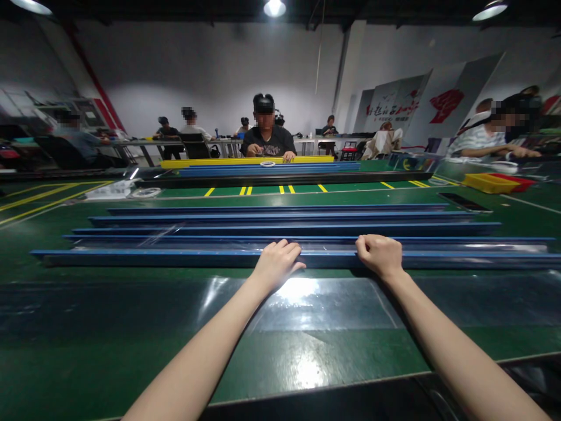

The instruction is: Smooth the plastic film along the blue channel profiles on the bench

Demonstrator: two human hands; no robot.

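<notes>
Several long blue channels (144, 257) lie side by side across the green table. The nearest one has shiny clear film along its inside. My left hand (278, 263) grips its near wall, fingers bent over the edge and the thumb on my side. To the right, my right hand (381, 254) is closed on the same channel, knuckles up; its fingertips are hidden. A wide strip of clear plastic film (333, 304) lies flat on the table beneath my wrists, with bright glare on it.
Behind the channels is a long black strip (302, 178), then more blue channels (315, 168) and a yellow bar (188, 164). A co-worker (269, 137) sits opposite. At right are a phone (464, 202) and a yellow tray (488, 183). A tape roll (146, 192) lies at left.
</notes>
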